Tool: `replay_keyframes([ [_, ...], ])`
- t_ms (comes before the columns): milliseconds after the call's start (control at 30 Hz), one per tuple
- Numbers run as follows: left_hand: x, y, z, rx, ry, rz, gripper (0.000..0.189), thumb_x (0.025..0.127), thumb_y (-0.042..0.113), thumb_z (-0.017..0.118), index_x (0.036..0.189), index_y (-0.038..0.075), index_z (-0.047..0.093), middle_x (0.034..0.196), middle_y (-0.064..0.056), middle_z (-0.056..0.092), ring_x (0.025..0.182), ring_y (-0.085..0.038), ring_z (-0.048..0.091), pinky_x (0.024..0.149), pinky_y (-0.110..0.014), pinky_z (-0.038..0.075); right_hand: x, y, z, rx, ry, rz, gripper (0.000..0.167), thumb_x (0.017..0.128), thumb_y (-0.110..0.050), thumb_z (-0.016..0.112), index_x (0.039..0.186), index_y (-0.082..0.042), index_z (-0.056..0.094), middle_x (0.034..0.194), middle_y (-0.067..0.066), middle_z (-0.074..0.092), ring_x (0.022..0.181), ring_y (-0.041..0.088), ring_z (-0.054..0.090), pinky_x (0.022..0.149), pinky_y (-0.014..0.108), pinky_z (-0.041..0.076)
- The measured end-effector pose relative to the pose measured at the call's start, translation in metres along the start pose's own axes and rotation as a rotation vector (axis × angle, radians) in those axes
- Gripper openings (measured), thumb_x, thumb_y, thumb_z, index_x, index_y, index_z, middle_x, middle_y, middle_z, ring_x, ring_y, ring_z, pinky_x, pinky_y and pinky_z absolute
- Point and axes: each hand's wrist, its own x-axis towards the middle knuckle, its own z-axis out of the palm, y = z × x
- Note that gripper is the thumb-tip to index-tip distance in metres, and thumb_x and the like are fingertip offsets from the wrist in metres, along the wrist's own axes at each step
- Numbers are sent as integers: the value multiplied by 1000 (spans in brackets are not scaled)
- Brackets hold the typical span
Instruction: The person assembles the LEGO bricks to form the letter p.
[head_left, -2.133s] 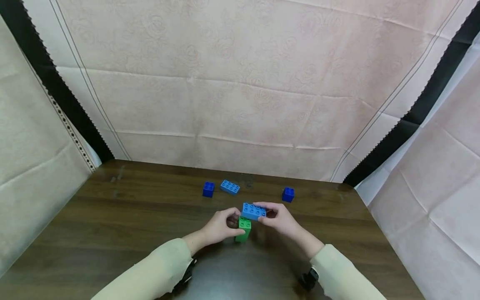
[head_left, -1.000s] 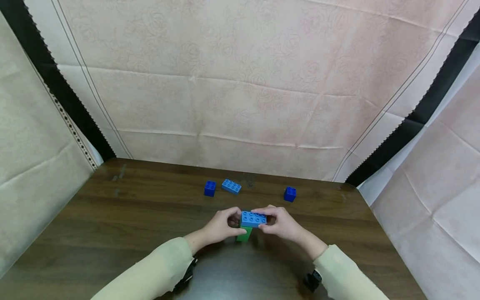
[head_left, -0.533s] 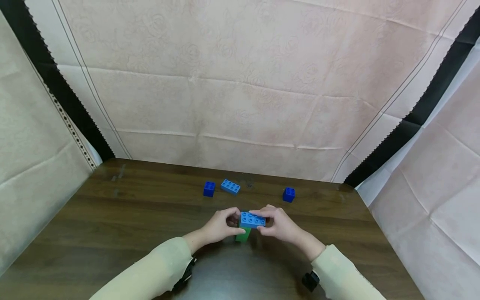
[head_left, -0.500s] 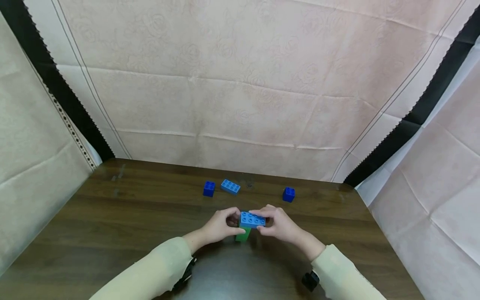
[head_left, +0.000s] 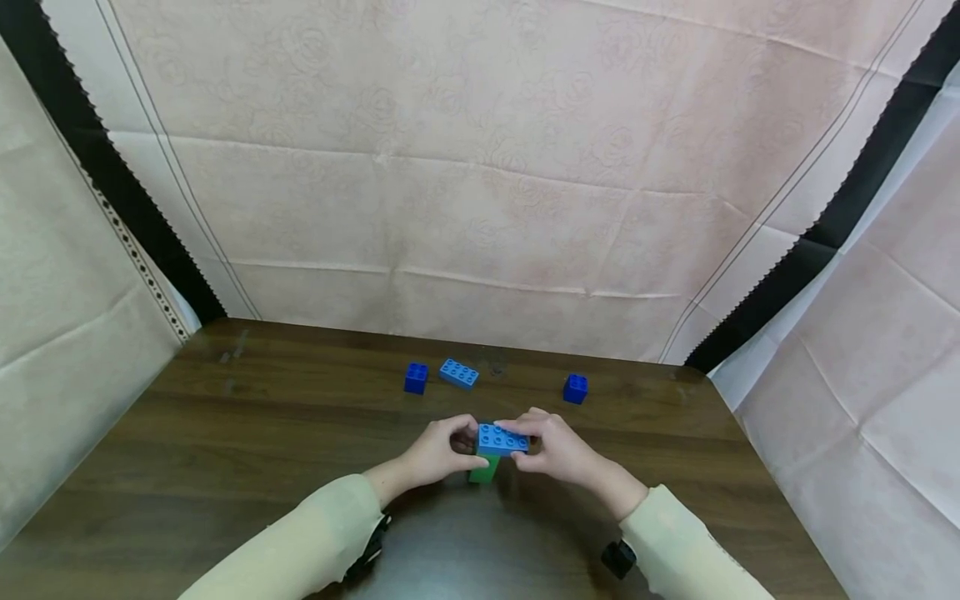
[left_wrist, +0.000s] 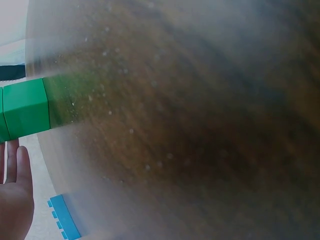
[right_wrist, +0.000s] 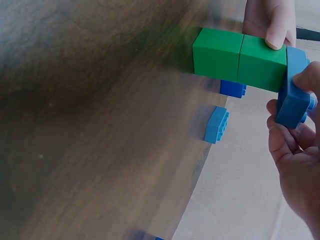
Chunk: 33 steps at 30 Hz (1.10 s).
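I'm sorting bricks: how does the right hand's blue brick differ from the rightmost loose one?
The held brick is light blue and longer; the rightmost brick, dark blue and shorter. The held brick is above green bricks; the rightmost brick rests on the table. Both have studs on top.

Top of the green stack [head_left: 483, 472] covered by the light blue brick [head_left: 502, 440]. Left wrist view: left hand [left_wrist: 15, 210] and stack cut off at the left edge; table [left_wrist: 175, 130] blurred. Right wrist view: right hand [right_wrist: 301, 172] cropped at right — one dark blue brick [right_wrist: 159, 238] only a sliver at bottom, a second dark blue brick [right_wrist: 232, 89] partly behind the stack.
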Motion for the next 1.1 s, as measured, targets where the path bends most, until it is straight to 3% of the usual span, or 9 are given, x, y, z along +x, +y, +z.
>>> replay_keyframes([
  [600, 0, -4, -1, 0, 2, -6, 27, 82, 27, 73, 99, 14, 57, 100, -2, 64, 92, -15, 59, 84, -36, 52, 3, -1, 3, -6, -15, 34, 42, 84, -16, 66, 125, -10, 60, 106, 5, 63, 84, 11, 48, 61, 17, 49],
  [900, 0, -1, 1, 20, -5, 14, 26, 82, 26, 72, 98, 14, 55, 99, -2, 64, 88, -14, 57, 82, -34, 52, -3, 8, 13, 102, 64, 13, 41, 83, -12, 66, 123, -14, 60, 102, 1, 62, 85, 11, 47, 60, 19, 48],
  [1100, 0, -1, 1, 22, -4, 16, 27, 82, 26, 72, 99, 14, 55, 99, -2, 63, 87, -15, 56, 81, -34, 52, -5, 8, 9, 180, 28, 55, 41, 88, -19, 64, 128, -15, 56, 111, 2, 60, 90, 12, 47, 69, 21, 49],
])
